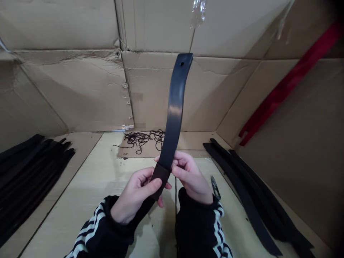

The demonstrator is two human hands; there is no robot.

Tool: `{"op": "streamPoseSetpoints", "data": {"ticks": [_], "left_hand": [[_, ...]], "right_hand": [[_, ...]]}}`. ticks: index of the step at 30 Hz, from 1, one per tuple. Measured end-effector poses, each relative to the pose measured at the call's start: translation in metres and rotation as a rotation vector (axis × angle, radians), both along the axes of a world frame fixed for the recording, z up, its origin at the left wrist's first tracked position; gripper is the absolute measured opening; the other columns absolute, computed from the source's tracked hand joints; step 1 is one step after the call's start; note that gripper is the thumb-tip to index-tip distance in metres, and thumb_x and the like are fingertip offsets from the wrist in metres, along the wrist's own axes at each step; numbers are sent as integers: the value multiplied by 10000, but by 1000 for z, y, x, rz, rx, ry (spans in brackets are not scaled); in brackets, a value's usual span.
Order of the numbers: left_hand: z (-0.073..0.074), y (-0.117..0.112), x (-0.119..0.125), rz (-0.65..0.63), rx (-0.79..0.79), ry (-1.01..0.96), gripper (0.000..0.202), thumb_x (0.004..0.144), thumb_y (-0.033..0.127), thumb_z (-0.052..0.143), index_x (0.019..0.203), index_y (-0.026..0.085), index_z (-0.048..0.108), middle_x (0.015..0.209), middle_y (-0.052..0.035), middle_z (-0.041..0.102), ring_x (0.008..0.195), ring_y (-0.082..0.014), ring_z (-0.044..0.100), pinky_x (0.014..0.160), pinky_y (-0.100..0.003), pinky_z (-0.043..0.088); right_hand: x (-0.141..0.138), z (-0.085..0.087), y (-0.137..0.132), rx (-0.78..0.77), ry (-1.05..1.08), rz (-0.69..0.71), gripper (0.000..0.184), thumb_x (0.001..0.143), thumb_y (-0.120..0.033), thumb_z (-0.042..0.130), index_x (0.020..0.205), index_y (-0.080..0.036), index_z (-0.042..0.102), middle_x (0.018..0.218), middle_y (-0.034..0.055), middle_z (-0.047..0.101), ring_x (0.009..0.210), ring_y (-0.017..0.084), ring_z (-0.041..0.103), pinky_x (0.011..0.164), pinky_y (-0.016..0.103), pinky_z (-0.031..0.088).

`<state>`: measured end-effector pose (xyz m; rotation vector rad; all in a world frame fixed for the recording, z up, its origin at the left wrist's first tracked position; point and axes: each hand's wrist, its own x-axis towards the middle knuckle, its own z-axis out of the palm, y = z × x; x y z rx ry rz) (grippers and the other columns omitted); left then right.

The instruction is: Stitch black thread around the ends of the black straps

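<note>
Held up in the middle of the head view is a long, curved black strap-like strip [175, 111] with a small hole near its upper end. A dark brown sleeve or band [160, 175] wraps around its lower part. My left hand [138, 193] is closed on that band, thumb across its front. My right hand [189, 175] pinches the strip's edge just above the band, with thumb and fingers at its right side. The strip's lower end runs down behind my left wrist and is partly hidden.
Several dark strips lie in a pile [29, 179] at the left, and more strips [249, 200] lie at the right. Small thread snips [215, 188] rest near my right wrist. Tangled dark cord [139, 139] lies at the back. Cardboard walls [88, 89] enclose the table; a red strip [290, 82] hangs right.
</note>
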<state>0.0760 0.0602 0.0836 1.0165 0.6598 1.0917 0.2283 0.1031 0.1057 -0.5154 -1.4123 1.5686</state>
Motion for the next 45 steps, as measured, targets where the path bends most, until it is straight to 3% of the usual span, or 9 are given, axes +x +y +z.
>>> {"op": "streamPoseSetpoints", "data": {"ticks": [3,9,17,21,24,29,35,42,45], "left_hand": [[8,6,5,-32,11,28,375,702,427,804,850,124,643,758,-31,658,488,-92,579,457,-198,488],[9,14,12,-2,31,61,490,827,611,594,760,126,623,503,-4,578,443,-97,533,450,-185,404],[11,20,8,156,1,34,424,635,427,852,832,143,606,619,42,558,475,-75,530,456,-174,407],[8,19,7,171,-2,44,454,696,551,767,815,138,620,580,18,592,477,-88,522,460,-186,406],[5,18,6,192,-9,66,532,821,648,568,731,126,623,522,-30,615,486,-113,533,477,-206,406],[5,21,5,266,61,61,447,794,586,650,807,140,643,617,5,636,424,-84,530,444,-201,408],[6,25,0,296,70,36,363,693,429,813,786,171,576,576,64,576,409,-58,512,423,-161,382],[7,21,3,238,18,4,488,876,587,526,855,120,666,491,9,557,402,-83,497,426,-183,390],[6,23,1,289,56,0,345,828,488,658,907,152,644,705,7,632,398,-52,510,396,-174,382]], "right_hand": [[3,3,-4,5,27,-52,352,748,-456,742,926,-154,722,656,16,612,468,96,507,413,216,386],[4,4,-2,5,-43,-154,338,754,-431,748,929,-142,752,528,-69,365,450,44,327,401,169,260],[-6,5,0,23,-83,-129,280,794,-413,719,903,-156,739,527,-55,413,447,96,476,422,222,408],[-10,6,-2,69,-117,-124,240,862,-393,647,835,-161,703,527,-27,524,442,123,561,419,231,400],[-12,5,-2,83,-119,-226,214,850,-372,660,784,-169,671,507,-55,457,435,90,480,443,227,374],[-9,6,-2,120,-76,-430,135,811,-269,696,932,-209,692,518,-102,277,471,60,282,482,201,315],[-1,8,-10,175,-41,-474,120,887,-237,640,999,-280,644,508,-106,255,477,64,215,473,209,201],[-2,7,-10,189,-39,-483,108,896,-236,638,991,-286,645,520,-105,235,479,63,203,479,210,198],[0,6,-11,186,-31,-480,110,897,-248,640,995,-297,642,515,-104,246,485,67,221,481,208,205]]}}
